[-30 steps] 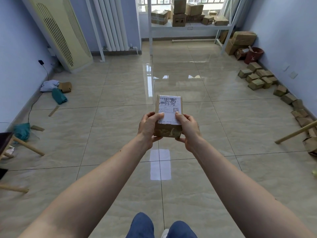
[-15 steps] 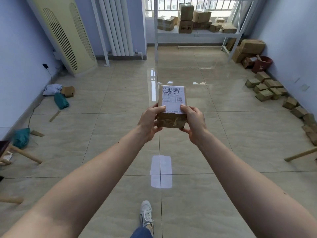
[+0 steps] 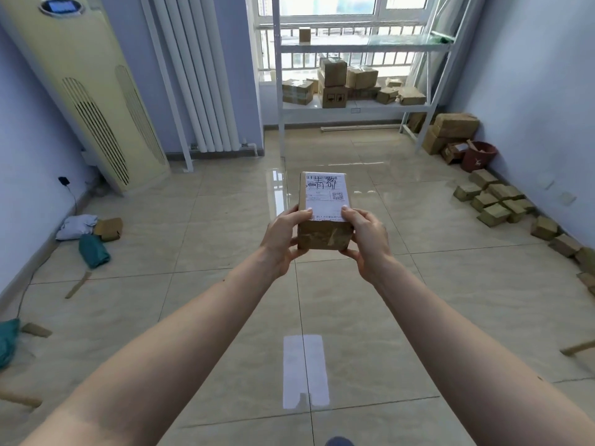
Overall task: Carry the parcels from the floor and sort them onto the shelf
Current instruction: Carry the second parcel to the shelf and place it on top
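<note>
A small brown cardboard parcel [image 3: 324, 210] with a white shipping label on top is held out in front of me at chest height. My left hand [image 3: 280, 240] grips its left side and my right hand [image 3: 367, 240] grips its right side, thumbs on the label. The white metal shelf [image 3: 354, 108] stands at the far wall under the window. Several parcels [image 3: 333, 82] lie on its lower board and one small box [image 3: 304, 35] sits on the upper board. More parcels [image 3: 494, 201] lie on the floor along the right wall.
A tall cream air conditioner [image 3: 93, 101] and a white radiator [image 3: 193, 75] stand at the back left. Large boxes [image 3: 454, 127] and a red bucket [image 3: 478, 157] sit beside the shelf. Bags and a small box [image 3: 90, 233] lie by the left wall.
I have walked forward toward the shelf with the parcel held in both hands. The view has tilted up, so the upper shelf board and window now show.
</note>
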A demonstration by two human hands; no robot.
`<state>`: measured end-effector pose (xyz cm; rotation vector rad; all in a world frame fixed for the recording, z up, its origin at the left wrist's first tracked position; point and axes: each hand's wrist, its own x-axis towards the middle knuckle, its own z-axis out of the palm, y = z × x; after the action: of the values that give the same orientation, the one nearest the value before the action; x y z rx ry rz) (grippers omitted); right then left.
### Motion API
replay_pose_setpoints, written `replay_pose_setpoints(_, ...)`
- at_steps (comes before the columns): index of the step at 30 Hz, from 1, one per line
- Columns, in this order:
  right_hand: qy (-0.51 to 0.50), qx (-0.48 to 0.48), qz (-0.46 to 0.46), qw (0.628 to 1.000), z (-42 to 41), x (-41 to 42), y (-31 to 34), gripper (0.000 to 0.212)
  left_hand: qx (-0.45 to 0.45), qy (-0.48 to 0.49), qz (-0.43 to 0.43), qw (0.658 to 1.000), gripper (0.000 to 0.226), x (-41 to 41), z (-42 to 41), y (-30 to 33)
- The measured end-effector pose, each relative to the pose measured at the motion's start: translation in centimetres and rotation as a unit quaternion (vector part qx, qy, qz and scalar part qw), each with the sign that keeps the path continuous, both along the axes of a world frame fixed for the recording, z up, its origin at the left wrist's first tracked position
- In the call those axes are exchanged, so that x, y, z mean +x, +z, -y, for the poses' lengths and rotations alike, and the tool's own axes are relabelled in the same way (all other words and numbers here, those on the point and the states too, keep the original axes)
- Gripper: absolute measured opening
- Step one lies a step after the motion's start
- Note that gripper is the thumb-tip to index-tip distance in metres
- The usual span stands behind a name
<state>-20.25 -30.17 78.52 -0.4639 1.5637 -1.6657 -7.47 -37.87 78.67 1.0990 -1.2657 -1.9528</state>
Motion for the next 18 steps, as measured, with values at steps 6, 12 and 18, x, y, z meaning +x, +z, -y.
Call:
replay_pose_setpoints(6, -0.003, -0.004, -0.005, 1.0, 8.3, -5.8, 0.3, 0.026, -0.006, -0.002, -0.002, 1.0, 0.04, -5.7, 8.5, -0.1)
replay_pose_setpoints(12, 0.02, -0.002, -0.015, 1.0, 16.3, -12.1, 1.0, 0.032, -0.001, 0.016, -0.009, 1.0, 0.046, -12.0, 16.8, 0.0)
replay_pose_setpoints(18, 0.043, 0.003, -0.019, 0.999, 25.5, -17.1, 1.7, 0.029, 0.001, 0.04, -0.014, 0.999, 0.037, -16.4, 25.4, 0.5)
